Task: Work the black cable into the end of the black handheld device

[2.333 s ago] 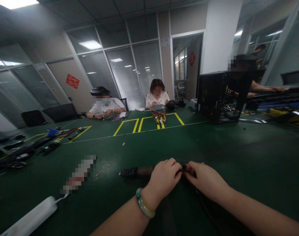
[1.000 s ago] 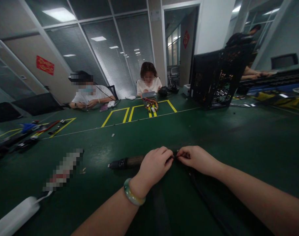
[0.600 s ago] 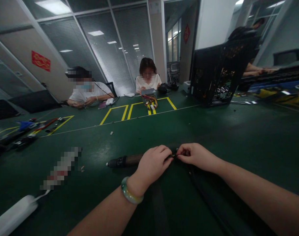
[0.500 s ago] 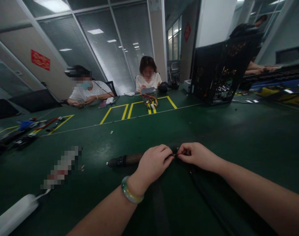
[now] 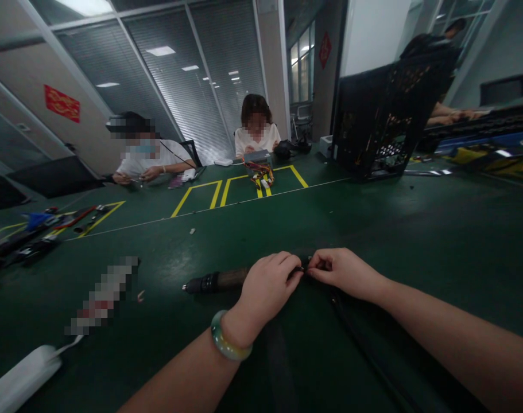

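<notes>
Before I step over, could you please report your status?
Left hand over power tool; right hand pinched close beside, contents unclear; black cable trailing nearby.

Tall windows (image 5: pixel 227 34) with blinds (image 5: pixel 169 92) stand behind a green table (image 5: pixel 394 235). Lights (image 5: pixel 161 51) shine in them. A red sign (image 5: pixel 62 104) hangs on the left, above black chairs (image 5: pixel 50 176). A white post (image 5: pixel 373 37) stands right.

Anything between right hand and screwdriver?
Yes, the left hand: it covers the screwdriver on the side toward the right hand. A small piece between the hands is too small to identify. Nothing else visible.
</notes>
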Available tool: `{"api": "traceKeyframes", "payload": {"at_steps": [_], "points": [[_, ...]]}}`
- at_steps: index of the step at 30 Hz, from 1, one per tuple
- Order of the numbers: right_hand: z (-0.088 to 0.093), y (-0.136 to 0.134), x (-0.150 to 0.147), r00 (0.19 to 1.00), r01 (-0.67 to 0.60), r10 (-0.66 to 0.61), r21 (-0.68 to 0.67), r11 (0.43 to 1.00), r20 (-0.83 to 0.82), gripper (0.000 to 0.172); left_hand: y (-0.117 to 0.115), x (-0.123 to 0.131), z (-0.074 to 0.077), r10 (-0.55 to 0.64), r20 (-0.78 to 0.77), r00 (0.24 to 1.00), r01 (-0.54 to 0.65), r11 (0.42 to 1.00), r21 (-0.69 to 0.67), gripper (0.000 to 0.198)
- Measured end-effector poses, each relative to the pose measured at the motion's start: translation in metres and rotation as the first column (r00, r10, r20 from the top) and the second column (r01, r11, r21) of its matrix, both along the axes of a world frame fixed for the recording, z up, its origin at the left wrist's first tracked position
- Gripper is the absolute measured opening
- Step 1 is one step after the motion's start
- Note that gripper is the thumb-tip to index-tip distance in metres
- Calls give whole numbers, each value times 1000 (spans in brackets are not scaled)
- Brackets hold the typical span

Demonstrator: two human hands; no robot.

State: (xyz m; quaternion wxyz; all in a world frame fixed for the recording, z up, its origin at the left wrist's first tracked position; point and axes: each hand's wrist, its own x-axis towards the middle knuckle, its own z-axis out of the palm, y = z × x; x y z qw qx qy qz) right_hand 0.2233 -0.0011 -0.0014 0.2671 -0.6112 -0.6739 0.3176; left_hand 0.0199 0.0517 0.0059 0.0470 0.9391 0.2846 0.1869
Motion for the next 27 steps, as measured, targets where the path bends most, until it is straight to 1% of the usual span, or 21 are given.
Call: {"api": "traceKeyframes", "payload": {"at_steps": [6, 12, 15, 18, 20, 24, 27], "points": [[-1, -1, 0, 1000, 11, -11, 35, 999, 20, 16, 1, 1, 0, -16, -2, 1000, 16, 1000, 4, 9], [-1, 0, 0, 1000, 11, -12, 43, 999, 16, 16, 0, 1, -3, 12, 14, 1000, -12, 1000, -13, 13], [0, 0, 0, 1000, 14, -15, 39, 999, 7, 15, -1, 1, -2, 16, 18, 1000, -15, 999, -31, 16], [0, 0, 0, 1000, 14, -14, 26, 1000, -4, 16, -1, 1, 0, 11, 10, 1000, -11, 999, -45, 13], [0, -1, 0, 1000, 15, -15, 20, 1000, -4, 16, -1, 1, 1, 15, 3, 1000, -15, 999, -44, 11], [0, -1, 0, 1000, 26, -27, 26, 999, 12, 17, -1, 1, 1, 14, 2, 1000, -14, 999, -32, 15], [1, -1, 0, 999, 31, -31, 32, 999, 12, 17, -2, 1, 2, 6, -6, 1000, -6, 1000, -28, 12]]}}
